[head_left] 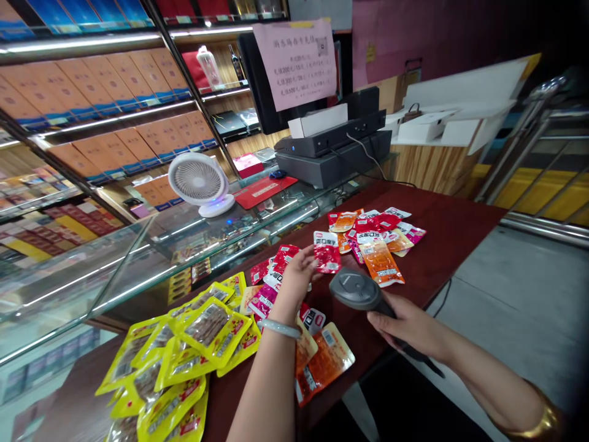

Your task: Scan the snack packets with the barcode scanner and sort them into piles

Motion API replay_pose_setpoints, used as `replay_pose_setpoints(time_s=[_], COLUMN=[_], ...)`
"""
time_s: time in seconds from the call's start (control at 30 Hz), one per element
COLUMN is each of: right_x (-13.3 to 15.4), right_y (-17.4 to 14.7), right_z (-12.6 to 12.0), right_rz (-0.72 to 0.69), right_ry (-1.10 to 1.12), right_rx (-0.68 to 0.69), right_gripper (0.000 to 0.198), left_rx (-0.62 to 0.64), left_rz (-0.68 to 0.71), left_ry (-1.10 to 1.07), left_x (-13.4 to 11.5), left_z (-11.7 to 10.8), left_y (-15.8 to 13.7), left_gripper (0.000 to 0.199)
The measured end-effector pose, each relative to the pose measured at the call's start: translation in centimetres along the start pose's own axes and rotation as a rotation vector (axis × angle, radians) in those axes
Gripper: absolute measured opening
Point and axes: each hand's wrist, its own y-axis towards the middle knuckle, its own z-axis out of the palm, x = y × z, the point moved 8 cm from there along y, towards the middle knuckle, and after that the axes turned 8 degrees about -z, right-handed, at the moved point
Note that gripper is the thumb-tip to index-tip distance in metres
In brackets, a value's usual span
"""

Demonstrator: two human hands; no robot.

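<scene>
My left hand (297, 276) holds up a small red snack packet (326, 252) by its left edge, above the dark red counter (442, 233). My right hand (407, 325) grips a grey barcode scanner (356, 288), whose head points toward that packet. Below my left wrist lie more red and pink packets (267, 294) and orange packets (322, 362). A pile of red, orange and pink packets (377, 236) lies farther back on the counter. Yellow packets (184, 350) are heaped at the near left.
A glass display case (138, 264) runs along the left, with a small white fan (200, 183) on top. Behind stand a black register unit (331, 153), a pink paper notice (297, 60) and shelves of boxed goods (92, 80). A metal railing (529, 153) stands at right.
</scene>
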Motion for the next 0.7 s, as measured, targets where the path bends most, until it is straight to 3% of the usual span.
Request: replay_pose_setpoints(time_s=[0.07, 0.1, 0.23, 0.37, 0.5, 0.7], right_x=[-0.1, -0.2, 0.0, 0.1, 0.1, 0.3], right_y=[-0.1, -0.1, -0.3, -0.4, -0.2, 0.2], right_z=[-0.2, -0.2, -0.3, -0.1, 0.2, 0.4], right_rz=[0.002, 0.001, 0.006, 0.025, 0.021, -0.006], right_ry=[0.009, 0.011, -0.004, -0.021, -0.022, -0.007], right_rx=[-0.011, -0.012, -0.001, 0.01, 0.023, 0.018], right_gripper=[0.047, 0.047, 0.044, 0.041, 0.039, 0.037], left_rx=[0.108, 0.078, -0.307, -0.575, -0.587, -0.62], left_rz=[0.081, 0.137, 0.255, 0.106, 0.012, 0.049], left_ry=[0.067, 0.186, 0.911, 1.355, 1.487, 1.504], left_x=[-0.7, -1.3, -4.0, -4.6, -3.6, -4.1], left_z=[0.6, 0.1, -4.0, -7.4, -8.0, -7.4], left_y=[-0.3, -0.5, -1.6, -2.7, -2.8, -2.8], left_gripper=[0.057, 0.058, 0.044, 0.045, 0.052, 0.05])
